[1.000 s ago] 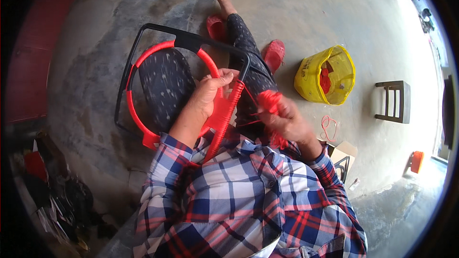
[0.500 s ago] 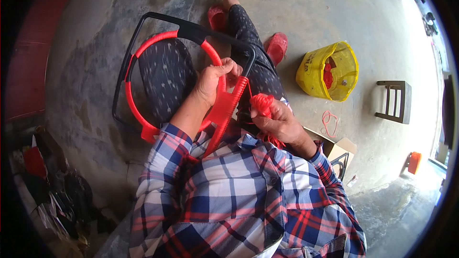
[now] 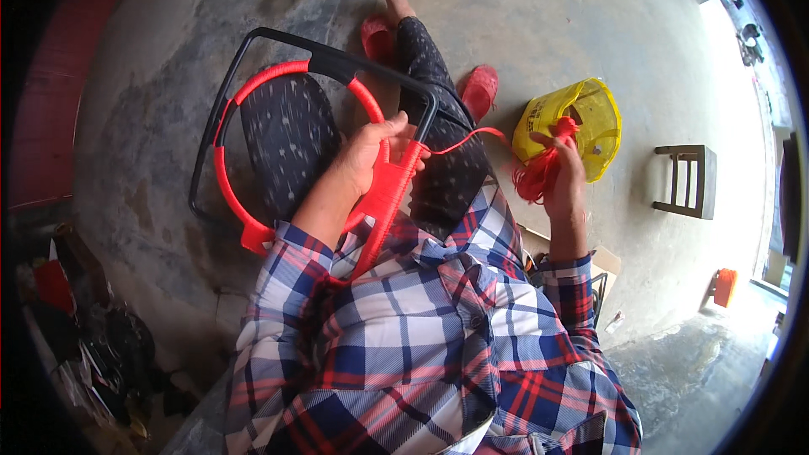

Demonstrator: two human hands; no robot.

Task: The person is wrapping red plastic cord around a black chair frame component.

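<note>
On my lap rests a black metal frame (image 3: 333, 66) with a round ring (image 3: 226, 185) mostly wrapped in red strip. My left hand (image 3: 361, 156) grips it at the ring's right side, beside the red-wrapped side bar (image 3: 389, 202). Out to the right, my right hand (image 3: 569, 190) is closed around a bundle of red cord (image 3: 538, 177), with loops hanging below the fingers. A flat red strand (image 3: 462, 141) runs from the bundle to the side bar near my left fingertips. Part of the frame's lower end is covered by my sleeve and shirt.
A yellow bucket (image 3: 608, 131) stands just beyond my right hand. Further right is a small dark stool (image 3: 698, 181). Red slippers (image 3: 479, 91) lie near my outstretched leg. An open cardboard box (image 3: 605, 263) sits by my right elbow, and piled clutter (image 3: 109, 345) is at lower left.
My right hand has swung outward to the right with the cord bundle, from beside the side bar to near the bucket. The strand between them is longer. My left hand keeps its hold.
</note>
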